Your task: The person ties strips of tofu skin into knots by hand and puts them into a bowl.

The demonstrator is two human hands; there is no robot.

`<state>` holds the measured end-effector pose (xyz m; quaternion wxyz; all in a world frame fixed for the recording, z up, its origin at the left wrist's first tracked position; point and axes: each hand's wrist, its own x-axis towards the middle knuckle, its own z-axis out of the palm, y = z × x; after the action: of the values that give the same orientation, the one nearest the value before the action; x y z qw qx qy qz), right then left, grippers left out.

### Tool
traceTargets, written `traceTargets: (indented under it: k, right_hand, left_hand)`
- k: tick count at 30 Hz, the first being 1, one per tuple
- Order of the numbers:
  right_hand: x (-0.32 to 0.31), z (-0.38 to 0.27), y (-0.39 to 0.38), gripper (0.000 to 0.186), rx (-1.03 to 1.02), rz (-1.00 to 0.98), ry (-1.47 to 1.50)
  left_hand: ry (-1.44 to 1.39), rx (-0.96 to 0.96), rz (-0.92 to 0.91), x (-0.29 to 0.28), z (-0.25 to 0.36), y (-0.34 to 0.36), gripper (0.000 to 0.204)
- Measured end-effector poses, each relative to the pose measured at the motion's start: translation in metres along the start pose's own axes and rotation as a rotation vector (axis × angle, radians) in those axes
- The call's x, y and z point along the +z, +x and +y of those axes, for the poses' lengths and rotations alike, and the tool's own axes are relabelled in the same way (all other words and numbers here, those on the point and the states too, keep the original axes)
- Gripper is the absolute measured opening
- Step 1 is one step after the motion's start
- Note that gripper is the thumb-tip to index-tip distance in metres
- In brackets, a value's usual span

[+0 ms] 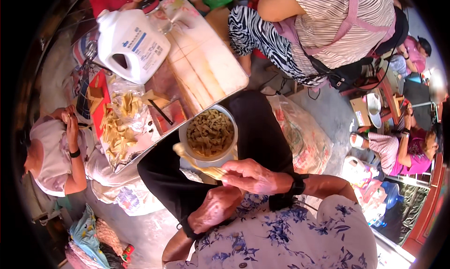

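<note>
A pale yellow, dried, leaf-like strip [199,167] sticks out to the upper left from my closed fingers. My right hand [255,176] pinches it with thumb and forefinger. Just below and to the left, my left hand [215,209] is closed in a loose fist against the right one, at the strip's near end; its fingertips are partly hidden. Beyond the hands, between my knees, stands a pale round tub [186,153]. Many short folded greenish-brown pieces [210,133] fill it. The strip's far end hangs over the tub's near rim.
A table [213,67] at the upper left holds a large white jug [133,48], a pile of yellow strips [119,128] and a dark stick [160,112]. A plastic sack [300,133] lies beside my right knee. Several other people sit around, one at the left [56,152].
</note>
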<state>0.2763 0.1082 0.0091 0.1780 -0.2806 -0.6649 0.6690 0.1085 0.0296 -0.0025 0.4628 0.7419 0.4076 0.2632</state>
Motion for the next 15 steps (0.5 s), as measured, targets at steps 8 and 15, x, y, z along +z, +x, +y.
traceTargets:
  k: [8, 15]
  right_hand:
    - [0.003, -0.008, 0.012, 0.01, -0.192, -0.086, -0.019]
    - [-0.002, -0.022, 0.014, 0.014, -0.251, -0.205, -0.201]
  left_hand:
    - [0.476, 0.051, 0.574, -0.042, 0.022, -0.007, 0.033]
    - [-0.191, -0.401, 0.262, -0.063, 0.001, -0.042, 0.022]
